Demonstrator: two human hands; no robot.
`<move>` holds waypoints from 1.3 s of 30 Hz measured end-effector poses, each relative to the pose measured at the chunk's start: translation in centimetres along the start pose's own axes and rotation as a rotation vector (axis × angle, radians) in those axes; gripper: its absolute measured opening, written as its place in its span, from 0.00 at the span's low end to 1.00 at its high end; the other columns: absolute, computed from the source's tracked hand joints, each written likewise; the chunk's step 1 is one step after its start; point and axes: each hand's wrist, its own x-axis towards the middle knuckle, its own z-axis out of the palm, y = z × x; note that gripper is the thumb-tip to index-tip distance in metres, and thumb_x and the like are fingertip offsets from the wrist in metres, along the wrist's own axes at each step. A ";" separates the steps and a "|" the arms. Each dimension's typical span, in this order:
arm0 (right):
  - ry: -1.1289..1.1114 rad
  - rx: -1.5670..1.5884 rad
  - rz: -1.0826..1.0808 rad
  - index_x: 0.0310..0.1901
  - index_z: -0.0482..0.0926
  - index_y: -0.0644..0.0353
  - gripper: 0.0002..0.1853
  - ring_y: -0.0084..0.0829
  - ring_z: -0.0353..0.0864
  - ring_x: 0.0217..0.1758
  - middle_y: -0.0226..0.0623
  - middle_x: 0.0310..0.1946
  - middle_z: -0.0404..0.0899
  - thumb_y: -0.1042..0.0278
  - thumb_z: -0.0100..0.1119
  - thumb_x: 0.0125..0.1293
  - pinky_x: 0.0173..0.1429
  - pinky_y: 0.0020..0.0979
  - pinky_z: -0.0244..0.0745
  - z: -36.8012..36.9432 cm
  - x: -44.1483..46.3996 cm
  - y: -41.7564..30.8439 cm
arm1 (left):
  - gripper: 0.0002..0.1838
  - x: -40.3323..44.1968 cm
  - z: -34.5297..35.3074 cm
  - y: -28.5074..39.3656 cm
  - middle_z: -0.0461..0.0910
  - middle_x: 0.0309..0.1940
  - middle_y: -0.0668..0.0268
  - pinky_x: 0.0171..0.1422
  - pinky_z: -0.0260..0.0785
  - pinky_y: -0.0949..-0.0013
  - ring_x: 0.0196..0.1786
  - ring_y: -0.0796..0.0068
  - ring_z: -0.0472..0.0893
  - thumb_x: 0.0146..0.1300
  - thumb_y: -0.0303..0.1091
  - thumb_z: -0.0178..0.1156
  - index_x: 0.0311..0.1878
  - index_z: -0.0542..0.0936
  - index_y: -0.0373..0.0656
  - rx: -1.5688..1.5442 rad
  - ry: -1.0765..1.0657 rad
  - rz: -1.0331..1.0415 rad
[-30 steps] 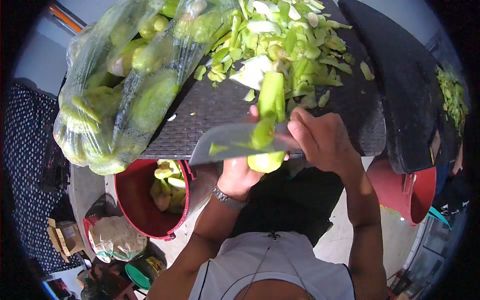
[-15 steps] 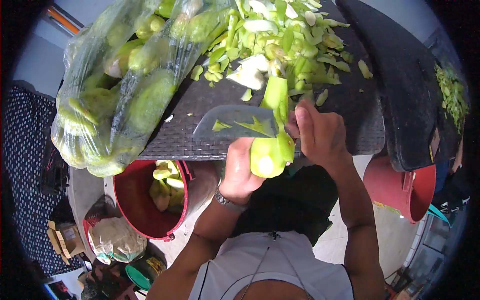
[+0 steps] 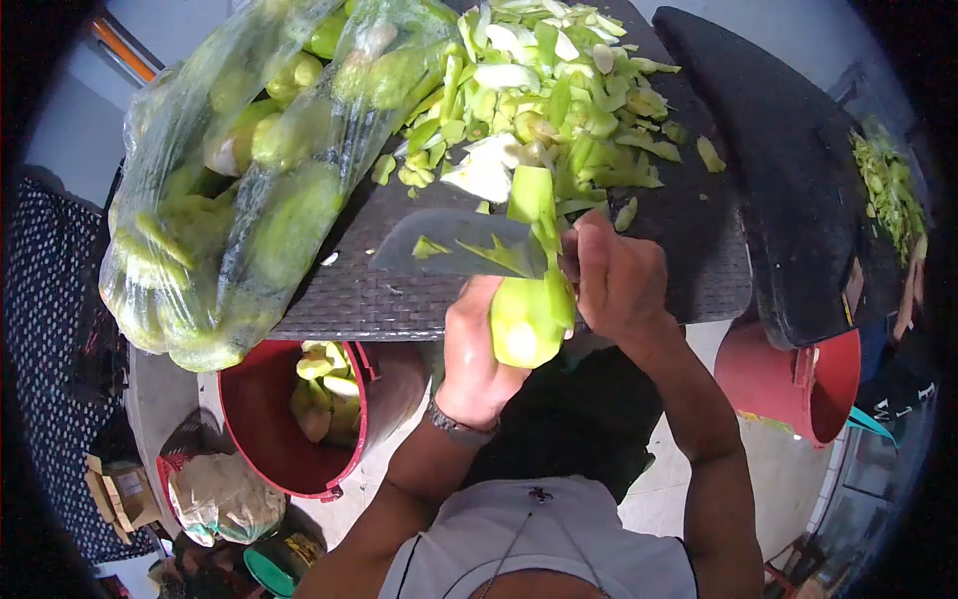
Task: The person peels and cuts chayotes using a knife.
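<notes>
A dark, woven-textured table (image 3: pixel 689 275) stretches before a person in a white sleeveless top (image 3: pixel 559 529), its far side heaped with pale-green peelings (image 3: pixel 589 115), a white chunk (image 3: pixel 487 168) at their near edge. A clear plastic bag (image 3: pixel 239 210) packed with green vegetables fills the table's left side; a curved black panel (image 3: pixel 783 180) stands along the right, with more green scraps (image 3: pixel 888 190) beyond it. Below the near edge, a red bucket (image 3: pixel 264 439) at left holds pale-green pieces (image 3: pixel 324 389), and a second red bucket (image 3: pixel 758 374) sits at right. A stuffed sack (image 3: pixel 228 494), a cardboard box (image 3: pixel 128 489) and dark dotted cloth (image 3: pixel 50 359) crowd the near left.

At centre, just over the table's near edge, the left hand (image 3: pixel 471 344), a watch (image 3: pixel 462 427) at its wrist, cups a green vegetable (image 3: pixel 524 319) from the left, its fingers largely hidden. The right hand (image 3: pixel 621 275) is closed around the handle of a knife (image 3: pixel 459 235), forearm angled in from the near right. The broad blade points left across the vegetable, shreds of green clinging to its face.
</notes>
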 end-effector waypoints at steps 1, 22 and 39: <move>-0.003 -0.035 -0.039 0.40 0.75 0.62 0.12 0.48 0.82 0.22 0.41 0.25 0.81 0.64 0.46 0.79 0.27 0.43 0.77 0.0 0.1 0.0 | 0.24 0.0 0.2 0.0 0.84 0.44 0.50 0.42 0.82 0.54 0.40 0.57 0.85 0.79 0.46 0.44 0.58 0.77 0.33 -0.024 0.006 -0.003; -0.019 0.086 0.050 0.44 0.77 0.57 0.16 0.45 0.87 0.31 0.41 0.23 0.80 0.51 0.59 0.76 0.30 0.48 0.77 -0.1 3.1 3.6 | 0.26 1.5 -0.9 1.6 0.82 0.53 0.58 0.50 0.84 0.53 0.54 0.58 0.84 0.71 0.44 0.60 0.66 0.74 0.39 -0.154 -0.130 -0.085; -0.185 0.043 0.023 0.40 0.75 0.55 0.25 0.46 0.88 0.29 0.36 0.24 0.83 0.38 0.63 0.70 0.33 0.45 0.82 -1.1 1.9 1.4 | 0.32 0.6 -0.9 0.7 0.81 0.52 0.53 0.47 0.81 0.56 0.53 0.59 0.84 0.60 0.36 0.63 0.67 0.71 0.33 -0.042 -0.211 -0.112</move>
